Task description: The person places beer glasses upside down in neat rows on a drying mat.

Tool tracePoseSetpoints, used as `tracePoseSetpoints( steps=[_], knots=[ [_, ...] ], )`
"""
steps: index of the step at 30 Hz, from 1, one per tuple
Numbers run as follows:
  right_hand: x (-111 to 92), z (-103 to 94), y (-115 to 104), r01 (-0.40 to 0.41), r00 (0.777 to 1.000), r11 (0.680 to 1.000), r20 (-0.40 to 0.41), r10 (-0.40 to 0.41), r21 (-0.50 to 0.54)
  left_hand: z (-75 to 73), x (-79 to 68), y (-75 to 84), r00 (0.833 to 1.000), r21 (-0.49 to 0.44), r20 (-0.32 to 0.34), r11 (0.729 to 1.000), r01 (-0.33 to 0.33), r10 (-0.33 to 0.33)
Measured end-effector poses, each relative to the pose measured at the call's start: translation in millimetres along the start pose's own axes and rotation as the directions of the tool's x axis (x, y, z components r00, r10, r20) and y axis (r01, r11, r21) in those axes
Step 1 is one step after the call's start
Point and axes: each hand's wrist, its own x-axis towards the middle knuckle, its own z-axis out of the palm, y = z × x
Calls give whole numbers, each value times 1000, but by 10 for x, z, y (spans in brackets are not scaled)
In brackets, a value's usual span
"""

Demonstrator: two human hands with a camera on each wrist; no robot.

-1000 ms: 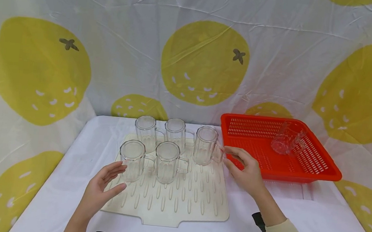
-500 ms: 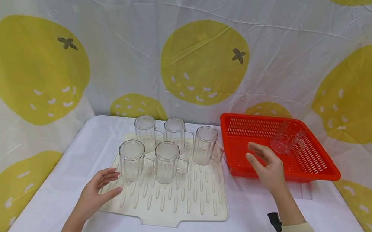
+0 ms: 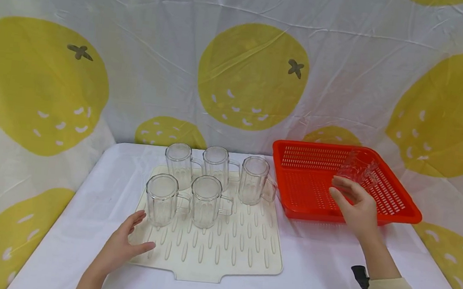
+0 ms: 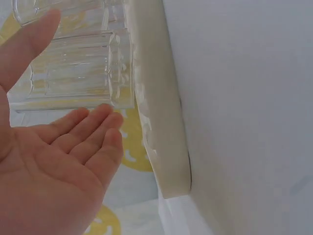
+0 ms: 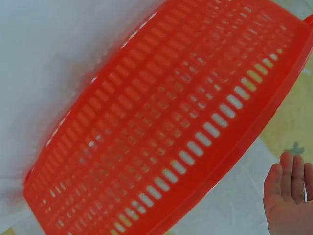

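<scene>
Several clear glass mugs stand upright on a cream draining mat (image 3: 204, 258), handles to the right. My left hand (image 3: 119, 245) is beside the front-left mug (image 3: 161, 203), thumb and fingers spread apart with nothing between them. In the left wrist view the fingertips (image 4: 113, 117) come close under that mug's side. My right hand (image 3: 357, 208) is over the near rim of a red plastic basket (image 3: 300, 212), fingers relaxed and holding nothing. Inside the basket, another glass mug (image 3: 357, 166) lies tilted at the back right, partly behind the right hand.
A white cloth covers the table (image 3: 311, 273). Behind it hangs a pale curtain (image 3: 151, 62) printed with yellow lemons. The basket's slotted side wall (image 5: 161, 112) rises in front of the right wrist camera. A second front mug (image 3: 205, 205) stands mid-mat.
My right hand has left the handle of the rightmost mug on the mat and moved right to the basket. The left hand has drawn slightly down and its fingers have spread wider.
</scene>
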Motion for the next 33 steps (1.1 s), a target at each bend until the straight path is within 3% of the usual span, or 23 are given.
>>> tracePoseSetpoints(
  steps=[6,14,20,27,33],
  knots=[
    [70,-148,160,-74,997,996,-41,72,-50,11,13,-26,995,79,89,996,41,-48],
    [186,-331,385,-194,977,976,-105,183,-100,66,48,-80,990,97,127,994,53,-65],
    [266,-438,491,-319,944,940,-131,303,-120,100,57,-74,990,109,129,993,36,-50],
    [302,-541,653,-464,883,871,-164,440,-160,129,61,-81,991,137,128,990,16,-33],
    [401,-582,753,-510,855,847,-204,478,-154,126,57,-97,992,148,122,989,4,-22]
  ],
)
